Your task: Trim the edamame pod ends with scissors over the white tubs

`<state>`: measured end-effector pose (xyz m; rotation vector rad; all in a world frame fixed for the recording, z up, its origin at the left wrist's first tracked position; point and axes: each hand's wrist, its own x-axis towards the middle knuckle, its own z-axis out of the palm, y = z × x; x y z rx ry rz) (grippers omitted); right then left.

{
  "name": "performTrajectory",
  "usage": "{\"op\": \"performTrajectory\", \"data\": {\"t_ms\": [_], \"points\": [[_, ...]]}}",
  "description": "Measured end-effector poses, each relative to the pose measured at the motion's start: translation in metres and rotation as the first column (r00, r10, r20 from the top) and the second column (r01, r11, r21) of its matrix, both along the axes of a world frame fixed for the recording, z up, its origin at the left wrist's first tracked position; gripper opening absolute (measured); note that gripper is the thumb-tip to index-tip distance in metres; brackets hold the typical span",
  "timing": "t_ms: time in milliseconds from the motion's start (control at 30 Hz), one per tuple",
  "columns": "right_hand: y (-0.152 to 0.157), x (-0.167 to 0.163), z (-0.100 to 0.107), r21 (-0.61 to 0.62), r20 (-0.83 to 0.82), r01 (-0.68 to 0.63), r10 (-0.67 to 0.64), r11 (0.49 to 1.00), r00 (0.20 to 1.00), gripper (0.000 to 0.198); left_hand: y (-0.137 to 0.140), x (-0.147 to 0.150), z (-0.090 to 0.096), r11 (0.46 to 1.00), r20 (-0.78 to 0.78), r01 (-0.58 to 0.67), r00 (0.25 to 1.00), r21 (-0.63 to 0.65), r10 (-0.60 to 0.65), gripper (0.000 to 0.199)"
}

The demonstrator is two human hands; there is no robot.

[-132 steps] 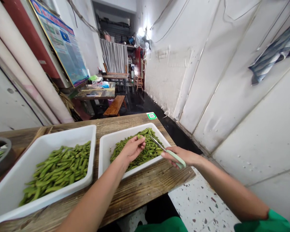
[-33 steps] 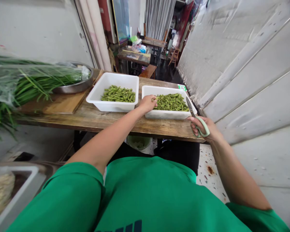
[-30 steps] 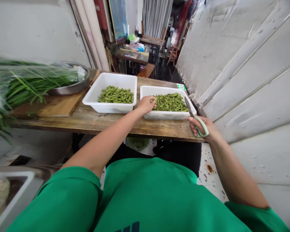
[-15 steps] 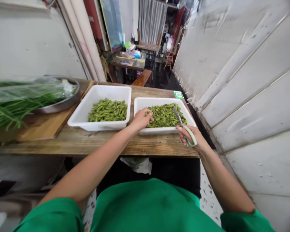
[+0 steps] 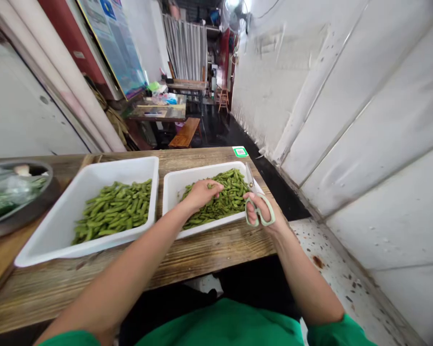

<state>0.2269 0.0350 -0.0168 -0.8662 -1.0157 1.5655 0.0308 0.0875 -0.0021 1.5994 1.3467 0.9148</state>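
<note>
My left hand (image 5: 203, 193) is over the right white tub (image 5: 171, 179), its fingers pinched on a small green edamame pod (image 5: 210, 186). Beneath it, a heap of edamame pods (image 5: 234, 183) covers much of the tub's floor. In my right hand (image 5: 262, 209) are scissors (image 5: 270, 214) with pale green handles, fingers through the loops. Their metal blades point away from me over the tub's right end, and they look nearly closed. To the left, a second white tub (image 5: 90, 174) holds another heap of edamame pods (image 5: 117, 206).
Both tubs rest on a wooden table (image 5: 216, 250). At the far left, a metal basin (image 5: 50, 180) holds greens in a plastic bag. A QR-code card (image 5: 240, 152) lies at the table's far edge. A white wall (image 5: 346, 134) runs along the right; a bench (image 5: 185, 132) stands beyond.
The view has swung right, so the tubs appear further left and larger. My left hand has moved from the right tub's near left edge to over its pods. The scissors stay in my right hand.
</note>
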Motion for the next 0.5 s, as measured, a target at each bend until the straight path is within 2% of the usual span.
{"op": "performTrajectory", "data": {"t_ms": [67,133,233,333,433,500], "points": [[0.002,-0.001,0.001,-0.048,-0.012,0.009,-0.01,0.999,1.0,0.03,0.003,0.005,0.002,0.999,-0.131,0.04,0.991,0.021,-0.037,0.031],[0.004,-0.002,0.002,-0.075,-0.003,-0.007,0.006,0.997,1.0,0.031,0.007,0.008,0.002,0.996,-0.11,0.078,0.99,-0.048,-0.083,0.033],[0.008,-0.003,0.004,-0.103,0.01,-0.025,0.026,0.994,1.0,0.031,0.013,0.005,-0.002,0.954,0.176,0.152,0.978,-0.259,-0.108,0.038],[0.009,-0.003,0.004,-0.113,0.012,-0.04,0.042,0.993,0.999,0.03,0.018,-0.003,-0.006,0.879,0.431,0.215,0.902,-0.425,-0.013,0.04],[0.009,-0.002,0.004,-0.117,0.008,-0.053,0.054,0.992,0.998,0.03,0.02,-0.008,-0.006,0.831,0.535,0.28,0.844,-0.48,0.024,0.033],[0.009,-0.002,0.004,-0.125,0.01,-0.052,0.053,0.991,0.999,0.03,0.02,-0.009,-0.005,0.81,0.555,0.309,0.831,-0.498,0.024,0.029]]}}
